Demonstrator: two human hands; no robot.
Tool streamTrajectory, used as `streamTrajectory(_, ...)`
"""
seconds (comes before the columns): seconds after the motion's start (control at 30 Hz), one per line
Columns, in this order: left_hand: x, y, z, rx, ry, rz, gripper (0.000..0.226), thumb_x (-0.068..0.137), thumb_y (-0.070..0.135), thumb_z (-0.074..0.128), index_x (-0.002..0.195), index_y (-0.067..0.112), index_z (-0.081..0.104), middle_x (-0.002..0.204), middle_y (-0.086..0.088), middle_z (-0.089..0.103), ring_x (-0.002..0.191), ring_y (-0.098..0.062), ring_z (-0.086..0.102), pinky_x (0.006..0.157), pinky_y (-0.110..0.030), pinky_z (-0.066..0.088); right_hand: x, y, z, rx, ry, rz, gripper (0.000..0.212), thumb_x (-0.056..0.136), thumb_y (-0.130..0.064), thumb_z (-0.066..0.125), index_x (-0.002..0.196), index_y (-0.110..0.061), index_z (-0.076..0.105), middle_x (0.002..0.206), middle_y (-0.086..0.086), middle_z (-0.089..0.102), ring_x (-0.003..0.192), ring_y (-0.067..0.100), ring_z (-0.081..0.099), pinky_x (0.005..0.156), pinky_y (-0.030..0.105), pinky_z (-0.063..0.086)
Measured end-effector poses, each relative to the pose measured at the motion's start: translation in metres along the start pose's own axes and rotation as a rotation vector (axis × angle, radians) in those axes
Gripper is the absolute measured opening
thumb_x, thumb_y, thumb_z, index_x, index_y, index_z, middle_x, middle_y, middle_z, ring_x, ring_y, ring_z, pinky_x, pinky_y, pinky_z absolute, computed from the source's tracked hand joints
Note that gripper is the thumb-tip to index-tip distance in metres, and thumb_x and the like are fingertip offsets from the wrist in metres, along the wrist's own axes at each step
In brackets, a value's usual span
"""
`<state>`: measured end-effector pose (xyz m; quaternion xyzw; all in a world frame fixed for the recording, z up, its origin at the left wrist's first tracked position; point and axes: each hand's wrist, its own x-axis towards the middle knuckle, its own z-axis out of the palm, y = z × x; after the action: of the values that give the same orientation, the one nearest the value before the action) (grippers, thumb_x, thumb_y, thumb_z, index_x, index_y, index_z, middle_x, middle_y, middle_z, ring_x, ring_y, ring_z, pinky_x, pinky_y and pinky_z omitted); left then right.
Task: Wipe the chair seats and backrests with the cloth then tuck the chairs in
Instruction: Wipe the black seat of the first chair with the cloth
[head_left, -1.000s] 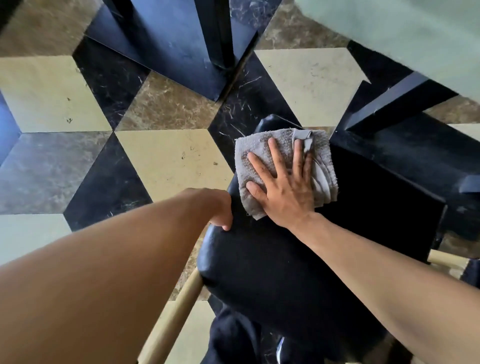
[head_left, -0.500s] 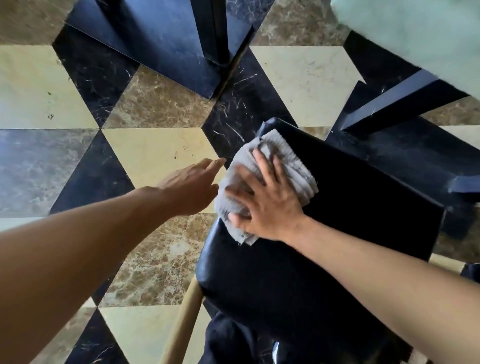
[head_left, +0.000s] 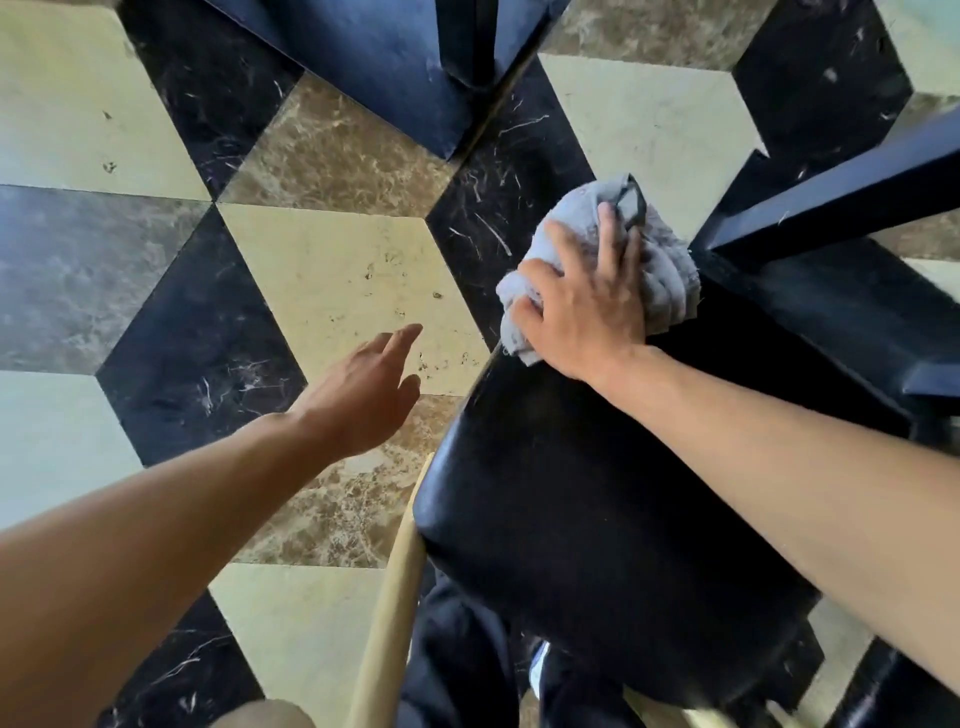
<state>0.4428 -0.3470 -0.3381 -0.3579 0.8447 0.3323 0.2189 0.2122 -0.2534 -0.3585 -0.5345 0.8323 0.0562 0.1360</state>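
Wiping is judged mid-way: the grey cloth (head_left: 660, 260) is pressed bunched under the right hand (head_left: 582, 306) at the black seat (head_left: 597, 519) far edge, left hand (head_left: 363, 395) loosely spread and empty, tucking not yet done.

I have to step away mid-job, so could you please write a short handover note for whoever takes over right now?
Right hand: pressing the bunched grey terry cloth on the far corner of the black padded chair seat.
Left hand: open, holding nothing, hovering over the floor beside the seat.
Done: seat wiping under way; how much is covered cannot be told.
Left: finish this seat, wipe the backrest, tuck the chair in, then do the other chairs.
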Motion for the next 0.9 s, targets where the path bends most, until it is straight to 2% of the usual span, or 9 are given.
streamTrajectory(0.13,-0.015,-0.015,0.015,0.017,-0.029,-0.037,0.06,0.101,0.029,0.046,0.154,0.026,0.019,0.147,-0.009,0.048,0.128,-0.029,0.052,0.098,-0.047,0.05,-0.066,-0.054,0.015,0.018,-0.033,-0.263,0.045,0.09,-0.049,0.035,0.108,-0.025,0.069,0.145,0.006,0.052,0.152,0.046,0.006,0.119,0.066,0.004)
streamTrajectory(0.27,-0.026,-0.018,0.024,0.034,-0.032,-0.064,0.058,0.1,0.026,0.045,0.153,0.025,0.022,0.145,-0.01,0.051,0.125,-0.031,0.055,0.097,-0.046,0.05,-0.114,-0.084,0.034,0.06,-0.049,-0.396,0.04,0.095,-0.047,0.039,0.117,-0.024,0.063,0.147,0.008,0.05,0.153,0.044,0.005,0.119,0.066,0.008)
streamTrajectory(0.4,-0.029,-0.017,0.024,0.074,-0.043,-0.069,0.056,0.1,0.023,0.045,0.153,0.023,0.026,0.144,-0.011,0.052,0.125,-0.031,0.054,0.097,-0.047,0.05,-0.146,-0.095,0.046,0.137,0.001,-0.488,0.034,0.09,-0.038,0.05,0.117,-0.022,0.063,0.139,0.008,0.056,0.152,0.044,0.015,0.119,0.066,0.013)
streamTrajectory(0.57,-0.029,-0.01,0.021,0.052,-0.022,-0.083,0.055,0.099,0.019,0.045,0.151,0.024,0.029,0.145,-0.008,0.051,0.127,-0.028,0.053,0.097,-0.046,0.05,-0.162,-0.092,0.056,0.097,-0.003,-0.625,0.039,0.094,-0.042,0.054,0.129,-0.027,0.06,0.147,0.006,0.048,0.152,0.047,0.009,0.121,0.065,0.007)
streamTrajectory(0.7,-0.036,-0.006,0.019,0.095,-0.047,-0.044,0.052,0.101,0.021,0.043,0.151,0.025,0.029,0.146,-0.007,0.05,0.127,-0.028,0.053,0.097,-0.046,0.051,-0.173,-0.093,0.062,0.059,-0.029,-0.64,0.042,0.098,-0.042,0.048,0.136,-0.026,0.052,0.158,0.005,0.037,0.152,0.046,0.006,0.123,0.06,-0.002)
streamTrajectory(0.9,-0.037,-0.011,0.003,0.141,-0.035,0.025,0.053,0.102,0.021,0.045,0.151,0.028,0.028,0.143,-0.005,0.052,0.116,-0.023,0.058,0.084,-0.038,0.056,-0.18,-0.09,0.063,0.084,-0.016,-0.617,0.042,0.097,-0.04,0.052,0.137,-0.026,0.056,0.161,0.005,0.037,0.154,0.04,0.011,0.125,0.056,0.005)
